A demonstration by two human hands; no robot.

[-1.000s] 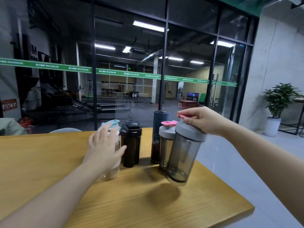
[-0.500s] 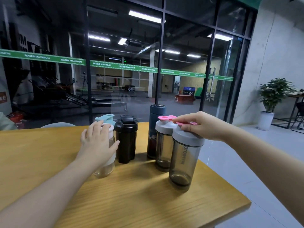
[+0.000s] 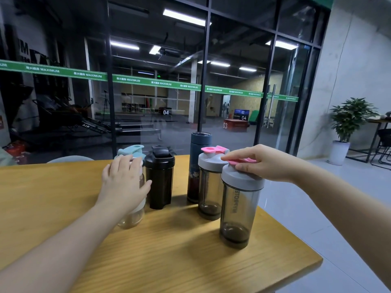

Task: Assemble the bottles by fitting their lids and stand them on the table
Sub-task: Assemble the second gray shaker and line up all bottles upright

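Observation:
Several lidded bottles stand on the wooden table (image 3: 190,263). My left hand (image 3: 122,185) wraps around a clear bottle (image 3: 132,218) with a white lid and teal cap at the left. Beside it stands a black shaker (image 3: 160,178). Behind are a dark blue flask (image 3: 198,157) and a smoky shaker (image 3: 208,187) with a grey lid and pink cap. Nearest on the right, a second smoky shaker (image 3: 239,212) stands upright. My right hand (image 3: 260,163) rests on its grey lid, fingers on the pink cap.
The table's right edge and front right corner (image 3: 317,261) lie close to the near shaker. A glass wall (image 3: 148,81) runs behind the table. A potted plant (image 3: 347,127) and a dark table stand far right on the tiled floor.
My right hand has set the near smoky shaker down from a tilted, lifted pose to upright on the table. My left hand stays on the clear bottle.

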